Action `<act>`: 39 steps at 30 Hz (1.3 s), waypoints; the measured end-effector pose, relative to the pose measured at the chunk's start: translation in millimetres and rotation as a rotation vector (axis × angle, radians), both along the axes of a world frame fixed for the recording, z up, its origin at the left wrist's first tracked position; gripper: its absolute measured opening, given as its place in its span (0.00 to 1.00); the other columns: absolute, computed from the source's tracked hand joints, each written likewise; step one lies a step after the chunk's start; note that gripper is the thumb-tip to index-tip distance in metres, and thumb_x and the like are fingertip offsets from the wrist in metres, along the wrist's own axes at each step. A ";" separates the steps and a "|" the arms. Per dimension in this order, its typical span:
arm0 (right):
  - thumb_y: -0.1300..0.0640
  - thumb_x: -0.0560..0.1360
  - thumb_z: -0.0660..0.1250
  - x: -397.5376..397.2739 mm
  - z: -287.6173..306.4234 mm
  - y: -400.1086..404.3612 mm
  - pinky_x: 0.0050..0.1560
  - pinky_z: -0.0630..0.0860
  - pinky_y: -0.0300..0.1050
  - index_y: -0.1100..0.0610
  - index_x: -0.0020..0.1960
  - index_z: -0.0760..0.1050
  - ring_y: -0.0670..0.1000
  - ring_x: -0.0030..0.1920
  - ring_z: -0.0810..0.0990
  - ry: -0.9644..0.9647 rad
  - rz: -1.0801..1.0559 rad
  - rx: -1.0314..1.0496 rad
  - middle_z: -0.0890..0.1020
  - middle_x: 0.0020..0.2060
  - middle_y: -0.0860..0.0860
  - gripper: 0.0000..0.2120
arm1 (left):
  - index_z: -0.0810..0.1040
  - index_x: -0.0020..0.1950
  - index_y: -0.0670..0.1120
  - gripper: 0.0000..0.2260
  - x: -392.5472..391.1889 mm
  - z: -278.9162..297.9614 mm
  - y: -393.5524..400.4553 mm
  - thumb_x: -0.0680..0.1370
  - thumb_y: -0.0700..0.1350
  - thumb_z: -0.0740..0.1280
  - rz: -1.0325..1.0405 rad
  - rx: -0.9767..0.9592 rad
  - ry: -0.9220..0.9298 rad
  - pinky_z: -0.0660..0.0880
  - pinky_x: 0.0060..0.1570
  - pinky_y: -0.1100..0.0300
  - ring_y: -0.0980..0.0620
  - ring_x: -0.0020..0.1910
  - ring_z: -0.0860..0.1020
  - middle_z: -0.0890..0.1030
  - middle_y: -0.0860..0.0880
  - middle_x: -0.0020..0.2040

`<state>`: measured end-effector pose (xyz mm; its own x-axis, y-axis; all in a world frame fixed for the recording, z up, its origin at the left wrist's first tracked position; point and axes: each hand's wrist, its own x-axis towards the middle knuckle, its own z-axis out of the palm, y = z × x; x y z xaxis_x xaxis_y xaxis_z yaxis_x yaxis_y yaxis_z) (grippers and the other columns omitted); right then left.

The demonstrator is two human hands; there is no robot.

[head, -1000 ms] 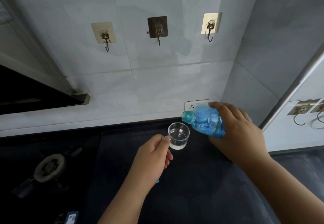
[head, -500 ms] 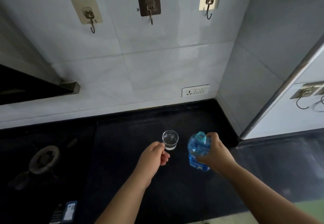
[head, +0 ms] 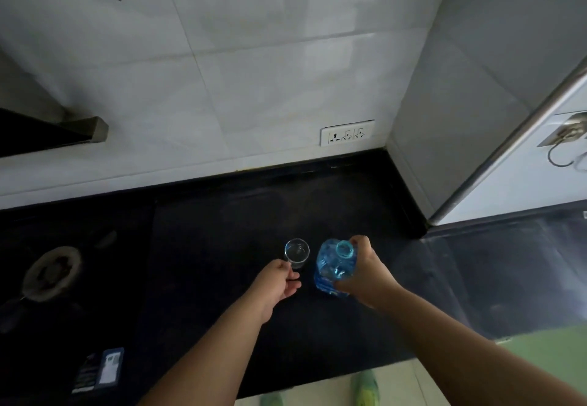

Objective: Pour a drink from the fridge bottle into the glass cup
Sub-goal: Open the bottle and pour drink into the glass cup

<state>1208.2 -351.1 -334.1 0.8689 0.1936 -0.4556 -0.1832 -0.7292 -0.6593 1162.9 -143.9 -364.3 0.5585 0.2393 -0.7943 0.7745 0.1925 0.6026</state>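
The uncapped blue translucent plastic bottle (head: 334, 268), upright in the curled right hand (head: 365, 275), could slosh if squeezed; the small clear glass cup (head: 297, 252), pinched by the left hand (head: 279, 281), might tip. Both stood side by side mid-way along the black countertop (head: 222, 230), well back from its front edge, the cup holding a little clear liquid.

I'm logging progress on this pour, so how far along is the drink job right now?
Done: the glass cup on the black counter seems to hold some clear liquid, though the level is hard to read. In hand: the right hand grips the uncapped blue bottle, which stands upright beside the cup; the left hand holds the cup. Left: likely recapping and putting the bottle away; no cap shows.
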 end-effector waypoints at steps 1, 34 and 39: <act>0.56 0.64 0.83 1.1 -0.5 -0.9 0.39 0.86 0.47 0.45 0.68 0.59 0.49 0.53 0.81 0.005 0.008 0.001 0.74 0.61 0.49 0.42 | 0.78 0.56 0.46 0.10 2.4 -5.5 -2.3 0.88 0.46 0.59 0.020 -0.011 0.019 0.81 0.45 0.58 0.47 0.53 0.85 0.84 0.43 0.57; 0.51 0.61 0.82 -0.9 37.9 -3.3 0.55 0.80 0.46 0.36 0.63 0.65 0.45 0.57 0.78 -0.182 -0.052 0.100 0.75 0.58 0.40 0.37 | 0.74 0.59 0.59 0.20 -19.9 14.0 19.5 0.75 0.45 0.78 -0.460 0.465 -0.419 0.77 0.51 0.63 0.54 0.52 0.80 0.79 0.56 0.56; 0.50 0.61 0.83 1.4 95.6 19.2 0.67 0.73 0.46 0.40 0.72 0.67 0.44 0.67 0.70 -0.365 0.158 0.190 0.72 0.63 0.34 0.44 | 0.65 0.73 0.70 0.42 -21.2 69.4 20.6 0.67 0.50 0.84 -0.532 0.317 -0.571 0.71 0.63 0.66 0.72 0.68 0.70 0.70 0.71 0.69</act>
<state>1209.6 -331.9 -238.6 0.9194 0.3875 -0.0678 0.1903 -0.5888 -0.7856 1141.7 -123.3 -294.9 0.9554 -0.0054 -0.2952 0.2741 -0.3559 0.8934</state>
